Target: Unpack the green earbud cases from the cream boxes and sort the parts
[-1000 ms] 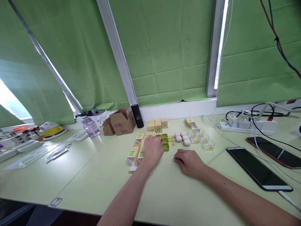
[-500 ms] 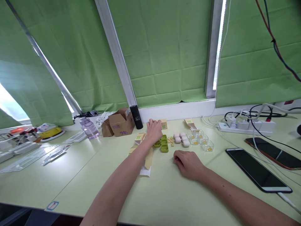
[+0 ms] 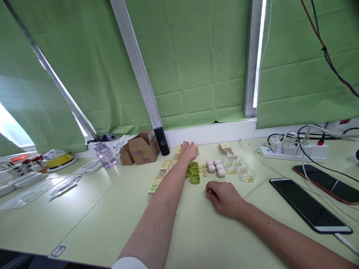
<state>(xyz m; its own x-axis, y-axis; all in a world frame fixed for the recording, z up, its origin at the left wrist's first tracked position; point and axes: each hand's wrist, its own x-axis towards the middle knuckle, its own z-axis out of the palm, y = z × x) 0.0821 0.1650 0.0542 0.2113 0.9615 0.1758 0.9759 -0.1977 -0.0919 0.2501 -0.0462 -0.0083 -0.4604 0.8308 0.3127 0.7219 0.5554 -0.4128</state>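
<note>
My left hand (image 3: 188,150) reaches to the back of the table, fingers stretched and slightly apart over a small tan paper box (image 3: 177,151); whether the fingertips press on it is hidden. Below that wrist stand small olive-green open boxes (image 3: 195,178), partly covered by my forearm. Several yellow pieces (image 3: 204,174) lie beside them. My right hand (image 3: 226,198) rests on the table with its fingers curled in, no object visible in it. Ahead of it are pale pink rounded cases (image 3: 221,172) and clear containers with yellow centres (image 3: 248,175). A tan box with a green label (image 3: 155,185) sits left of my forearm.
At the back stand an open cardboard box (image 3: 143,149), a black cylinder (image 3: 162,141) and a purple-tinted bottle (image 3: 105,154). A power strip (image 3: 294,152) with cables, a white-framed phone (image 3: 307,203) and a dark phone (image 3: 328,183) lie to the right.
My left hand has moved farther back and slightly right, its fingers now stretched out. More of the labelled boxes on the left shows. My right hand stays nearly in place.
</note>
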